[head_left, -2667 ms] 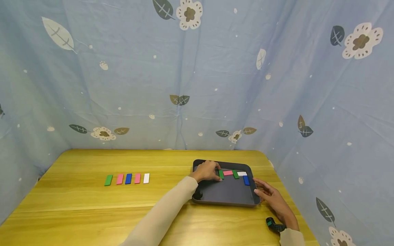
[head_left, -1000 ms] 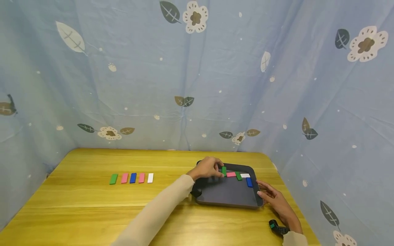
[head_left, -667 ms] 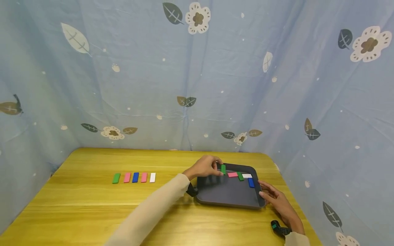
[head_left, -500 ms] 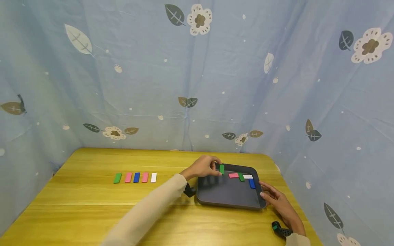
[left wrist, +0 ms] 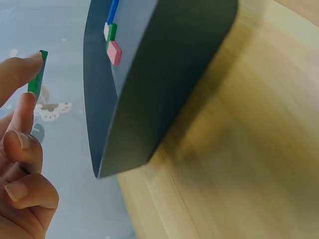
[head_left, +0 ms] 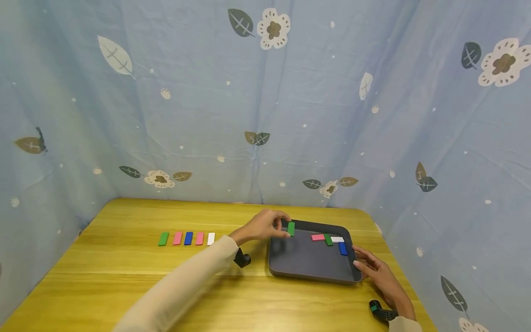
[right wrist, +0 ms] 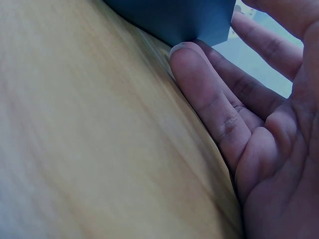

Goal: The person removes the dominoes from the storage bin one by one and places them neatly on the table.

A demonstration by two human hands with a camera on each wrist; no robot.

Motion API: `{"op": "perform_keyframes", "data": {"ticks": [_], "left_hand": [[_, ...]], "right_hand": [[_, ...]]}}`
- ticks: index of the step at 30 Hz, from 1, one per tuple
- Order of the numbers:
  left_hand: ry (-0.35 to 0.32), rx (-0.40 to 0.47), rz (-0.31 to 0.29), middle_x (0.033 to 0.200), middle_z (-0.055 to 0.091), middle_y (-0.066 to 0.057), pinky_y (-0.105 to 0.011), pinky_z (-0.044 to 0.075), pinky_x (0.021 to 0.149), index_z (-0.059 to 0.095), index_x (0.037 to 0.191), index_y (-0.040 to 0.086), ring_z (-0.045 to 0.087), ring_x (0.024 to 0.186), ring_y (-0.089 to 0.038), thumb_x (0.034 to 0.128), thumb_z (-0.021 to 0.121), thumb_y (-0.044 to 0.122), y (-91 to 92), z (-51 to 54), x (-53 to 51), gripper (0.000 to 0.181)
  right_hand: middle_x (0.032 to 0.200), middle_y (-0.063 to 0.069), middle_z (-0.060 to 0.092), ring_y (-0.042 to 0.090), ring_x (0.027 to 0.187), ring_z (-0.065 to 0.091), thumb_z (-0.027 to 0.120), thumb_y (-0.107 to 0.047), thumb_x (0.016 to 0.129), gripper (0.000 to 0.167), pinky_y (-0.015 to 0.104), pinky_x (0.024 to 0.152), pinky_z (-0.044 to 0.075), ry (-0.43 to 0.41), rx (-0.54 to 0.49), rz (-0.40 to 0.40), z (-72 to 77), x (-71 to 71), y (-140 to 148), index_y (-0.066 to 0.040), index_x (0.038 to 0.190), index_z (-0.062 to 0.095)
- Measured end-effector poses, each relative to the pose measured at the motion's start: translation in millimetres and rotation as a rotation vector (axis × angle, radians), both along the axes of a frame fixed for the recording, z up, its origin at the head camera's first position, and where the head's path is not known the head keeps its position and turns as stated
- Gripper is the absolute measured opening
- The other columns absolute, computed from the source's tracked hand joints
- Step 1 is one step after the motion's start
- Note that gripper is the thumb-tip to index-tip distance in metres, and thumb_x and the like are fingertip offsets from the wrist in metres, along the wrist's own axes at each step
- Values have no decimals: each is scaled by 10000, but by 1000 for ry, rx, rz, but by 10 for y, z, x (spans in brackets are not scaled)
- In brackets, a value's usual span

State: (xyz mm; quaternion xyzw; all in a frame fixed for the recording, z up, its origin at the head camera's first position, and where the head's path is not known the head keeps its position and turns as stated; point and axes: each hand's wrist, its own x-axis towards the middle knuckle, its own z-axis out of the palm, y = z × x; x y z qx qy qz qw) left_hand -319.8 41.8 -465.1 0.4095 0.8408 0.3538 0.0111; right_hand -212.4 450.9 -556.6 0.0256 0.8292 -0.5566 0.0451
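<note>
My left hand (head_left: 262,226) pinches a green domino (head_left: 291,229) between thumb and fingers, held upright above the left side of the dark grey tray (head_left: 307,277). In the left wrist view the green domino (left wrist: 38,74) is apart from the tray. Along the tray's far right part lie a pink domino (head_left: 318,237), a second green domino (head_left: 328,240), a white domino (head_left: 338,240) and a blue domino (head_left: 343,249). At the tray's right wall my right hand (head_left: 376,271) rests with relaxed fingers, touching the rim; its fingers (right wrist: 209,94) lie low beside the tray corner.
On the left of the wooden table (head_left: 124,276) several dominoes form a row, from a green domino (head_left: 163,239) to a white domino (head_left: 211,239). A patterned blue curtain (head_left: 199,115) hangs behind the table and at both sides.
My left hand has lifted the green domino from beside the pink one and carried it left within the tray's outline. My right hand stays at the tray's right wall. The head view has turned slightly left.
</note>
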Motion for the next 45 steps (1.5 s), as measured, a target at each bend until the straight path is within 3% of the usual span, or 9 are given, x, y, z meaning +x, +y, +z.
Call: {"op": "perform_keyframes", "data": {"ticks": [12,24,28,36,45], "left_hand": [[9,6,26,720,640,96,-254,460,617,691,1284,119,550,611,-75,904,823,294,-443,-44,98,439],[-12,32,73,732,627,112,-256,441,608,697,1267,160,509,604,-83,908,816,328,-938,-72,252,414],[-40,54,81,741,635,105,-246,428,605,686,1277,173,501,607,-96,914,809,341,-1123,-81,291,419],[-30,98,75,752,629,87,-258,428,589,681,1307,137,489,603,-111,929,797,280,-1484,-84,368,420],[-77,86,108,786,636,63,-271,460,579,667,1348,139,515,612,-102,940,784,264,-1871,-175,518,442]], "right_hand": [[1478,152,493,269,1144,581,689,-418,991,657,395,786,548,-21,9,-8,9,-8,-11,-257,1575,434],[1504,153,472,266,1150,573,674,-398,1006,626,393,784,553,-32,16,2,20,1,1,-247,1568,444],[1504,158,471,271,1136,578,677,-400,1003,633,394,784,557,-32,16,2,25,-20,6,-240,1569,443],[1502,155,474,231,1134,583,674,-396,1006,634,387,782,553,-21,21,13,49,-24,8,-241,1573,438],[1492,174,475,203,1126,584,678,-401,1003,650,387,776,558,-10,27,16,36,-15,1,-215,1576,434]]}}
